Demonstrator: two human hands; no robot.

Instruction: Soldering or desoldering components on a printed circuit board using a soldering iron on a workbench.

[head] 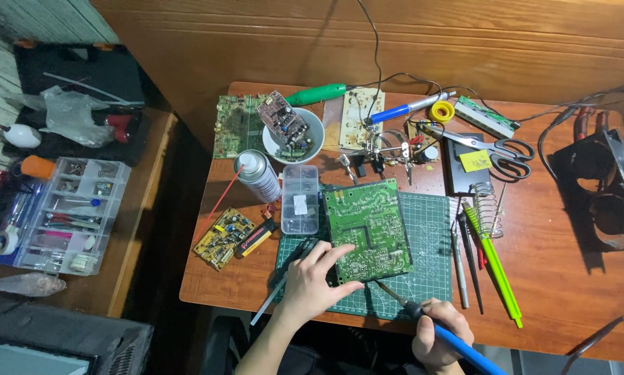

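A large green circuit board point(366, 226) lies solder side up on a green cutting mat point(426, 278) near the table's front edge. My left hand point(314, 281) rests on the board's near left corner, fingers spread over its edge and pressing it down. My right hand point(438, 335) is closed around a blue-handled soldering iron point(458, 345); its metal tip point(387, 293) points at the board's near right corner, just short of it. A thin grey rod point(267, 304) lies under my left wrist.
Left of the board stand a clear parts box point(300, 199), a spray can point(258, 176) and a yellow board point(222, 237). Tweezers and a green tool point(496, 267) lie to the right, beside a coil stand point(489, 206). Scissors point(496, 148), a helping-hand clamp, a bowl point(294, 132) and more boards fill the back.
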